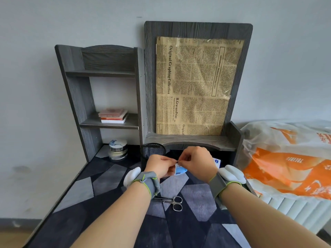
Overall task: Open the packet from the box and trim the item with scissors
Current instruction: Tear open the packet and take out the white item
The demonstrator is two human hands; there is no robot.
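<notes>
My left grip [160, 166] pinched the packet [180, 170] on its left side. My right grip [197, 161] pinched its top edge from the other side, and the fingertips of the two nearly met. Both were knuckles-up with the wrists bent inward, and a grey strap with a white pad sat on each wrist.

The packet was small, white and blue. It was held upright in the air just above the desk [107, 221], with its lower half showing between the wrists. I could not tell whether it was torn.

A mesh cup [152, 151] stood just behind the left grip. The box [217, 162] sat just behind the right one, mostly hidden under a low shelf [193, 139]. The scissors [172, 203] lay flat nearer me, with their loops to the right and their blades under my left wrist. The desk's left edge was well apart from my arm. A plastic bag [290, 158] was near my right wrist. Bare desk lay between my forearms.
</notes>
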